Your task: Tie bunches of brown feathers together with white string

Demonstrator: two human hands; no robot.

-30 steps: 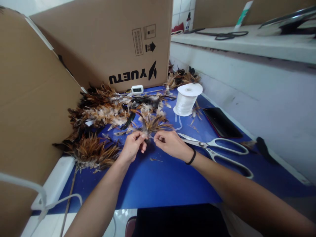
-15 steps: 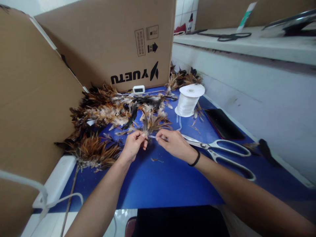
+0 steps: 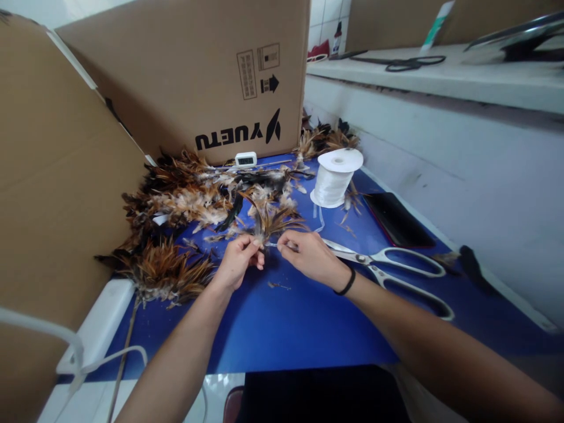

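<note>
My left hand (image 3: 241,257) pinches the base of a small feather bunch (image 3: 269,222), whose brown tips fan up and to the right. From that base a thin pale strand (image 3: 271,244) runs to my right hand (image 3: 304,252), whose fingers are closed on it. A white ribbon spool (image 3: 336,179) stands behind my right hand, with a loose ribbon end at its foot. Large open-bladed scissors (image 3: 374,258) lie beside my right wrist, their blade tips hidden behind that hand.
Feather heaps (image 3: 176,202) cover the back left of the blue table (image 3: 304,335), before a cardboard box (image 3: 176,76). A small digital display (image 3: 245,160) sits by the box. A dark phone (image 3: 399,220) lies right; a white power strip (image 3: 99,323) lies left.
Both hands keep nearly the same hold on the bunch and strand. The whole view has shifted slightly.
</note>
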